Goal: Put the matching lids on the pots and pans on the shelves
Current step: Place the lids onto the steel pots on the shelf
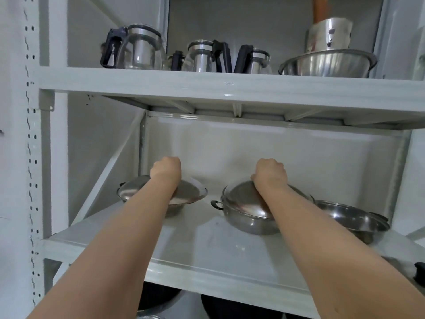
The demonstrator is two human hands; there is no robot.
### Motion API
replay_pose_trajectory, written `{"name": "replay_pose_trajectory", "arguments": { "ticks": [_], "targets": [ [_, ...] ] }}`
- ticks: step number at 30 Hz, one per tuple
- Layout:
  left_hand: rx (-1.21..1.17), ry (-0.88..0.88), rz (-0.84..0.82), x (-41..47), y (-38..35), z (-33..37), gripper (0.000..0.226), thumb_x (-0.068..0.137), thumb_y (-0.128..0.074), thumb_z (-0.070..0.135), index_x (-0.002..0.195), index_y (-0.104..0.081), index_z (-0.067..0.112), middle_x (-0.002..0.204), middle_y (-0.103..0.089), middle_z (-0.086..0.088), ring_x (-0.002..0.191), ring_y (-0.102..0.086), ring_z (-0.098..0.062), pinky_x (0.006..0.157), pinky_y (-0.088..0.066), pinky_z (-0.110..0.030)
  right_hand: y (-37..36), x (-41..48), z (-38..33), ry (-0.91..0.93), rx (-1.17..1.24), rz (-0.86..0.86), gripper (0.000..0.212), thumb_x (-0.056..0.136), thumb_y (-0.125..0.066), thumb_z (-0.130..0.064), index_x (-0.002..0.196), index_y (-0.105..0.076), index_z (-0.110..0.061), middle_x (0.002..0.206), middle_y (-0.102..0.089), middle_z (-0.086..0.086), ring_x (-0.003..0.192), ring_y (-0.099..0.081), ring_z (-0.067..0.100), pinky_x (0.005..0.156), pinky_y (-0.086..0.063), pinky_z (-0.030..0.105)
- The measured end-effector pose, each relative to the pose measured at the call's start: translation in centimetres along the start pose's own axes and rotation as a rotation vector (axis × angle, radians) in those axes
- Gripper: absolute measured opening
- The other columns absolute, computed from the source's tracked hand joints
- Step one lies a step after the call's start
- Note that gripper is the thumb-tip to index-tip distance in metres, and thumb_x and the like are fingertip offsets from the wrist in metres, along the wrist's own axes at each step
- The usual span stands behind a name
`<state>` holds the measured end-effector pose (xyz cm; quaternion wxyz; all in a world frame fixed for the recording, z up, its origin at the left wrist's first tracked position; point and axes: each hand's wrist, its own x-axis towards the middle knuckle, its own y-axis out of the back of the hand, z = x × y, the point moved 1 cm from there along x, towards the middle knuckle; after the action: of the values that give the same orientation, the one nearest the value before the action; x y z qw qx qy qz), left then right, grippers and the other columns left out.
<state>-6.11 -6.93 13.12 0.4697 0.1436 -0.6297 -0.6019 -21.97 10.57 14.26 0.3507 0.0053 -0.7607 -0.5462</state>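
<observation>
On the middle shelf (207,254) stand three steel pots. My left hand (166,169) is closed over the top of a steel lid (190,192) that sits tilted over the left pot (174,209). My right hand (270,172) grips the top of a domed steel lid (243,201) resting on the middle pot (248,223), which has a black side handle. A third, uncovered steel pot (351,218) stands at the right. The knobs of both lids are hidden under my fists.
The upper shelf (207,85) carries several glass teapots with black handles (142,48), a steel bowl (326,63) and a metal container with a wooden handle (330,35). Dark pans (158,298) sit on the shelf below. A perforated upright (31,157) stands at the left.
</observation>
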Motion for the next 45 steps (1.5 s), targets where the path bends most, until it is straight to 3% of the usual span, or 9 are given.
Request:
{"name": "replay_pose_trajectory", "arguments": {
  "ticks": [6,14,20,23,45],
  "targets": [
    [0.06,-0.02,0.065,5.4,-3.6,-2.3,0.036,0.09,-0.04,-0.004,0.119,-0.058,0.005,0.122,-0.056,-0.019,0.118,-0.052,-0.04,0.096,-0.047,-0.045,-4.3,4.0,0.8,0.03,-0.036,0.022,0.024,0.092,-0.049,-0.009,0.111,-0.062,-0.004,0.117,-0.063,0.019,0.113,-0.05,0.034,0.089,-0.044,0.034],
    [-0.085,-0.053,0.026,10.2,-9.7,-4.3,0.03,0.094,-0.044,0.008,0.117,-0.063,0.009,0.119,-0.056,-0.017,0.11,-0.056,-0.041,0.092,-0.05,-0.047,-9.5,7.2,0.1,0.033,0.015,-0.038,0.027,0.092,-0.045,-0.004,0.112,-0.061,-0.002,0.118,-0.063,0.02,0.118,-0.048,0.035,0.09,-0.045,0.035],
    [-0.104,-0.054,0.027,12.2,-11.0,-5.1,0.03,0.092,-0.045,0.006,0.116,-0.064,0.009,0.121,-0.054,-0.018,0.112,-0.055,-0.04,0.094,-0.049,-0.046,-12.2,7.6,1.7,-0.005,0.098,-0.09,0.027,0.089,-0.053,-0.014,0.108,-0.064,0.002,0.112,-0.064,0.022,0.112,-0.054,0.036,0.085,-0.048,0.034],
    [-0.117,-0.054,0.003,12.6,-10.9,-5.4,0.033,0.091,-0.043,0.004,0.114,-0.066,0.01,0.121,-0.055,-0.018,0.111,-0.057,-0.041,0.095,-0.049,-0.045,-12.6,7.7,2.0,0.0,0.139,-0.092,0.024,0.088,-0.052,-0.015,0.1,-0.065,0.003,0.107,-0.066,0.023,0.107,-0.056,0.037,0.081,-0.048,0.035],
    [-0.071,-0.062,0.034,13.4,-12.3,-6.2,0.029,0.09,-0.041,0.003,0.108,-0.064,0.008,0.115,-0.051,-0.018,0.106,-0.056,-0.041,0.091,-0.049,-0.046,-13.4,8.0,2.0,-0.009,0.155,-0.062,0.025,0.088,-0.05,-0.015,0.1,-0.063,0.003,0.108,-0.065,0.022,0.11,-0.053,0.037,0.081,-0.047,0.034]
  ]
}}
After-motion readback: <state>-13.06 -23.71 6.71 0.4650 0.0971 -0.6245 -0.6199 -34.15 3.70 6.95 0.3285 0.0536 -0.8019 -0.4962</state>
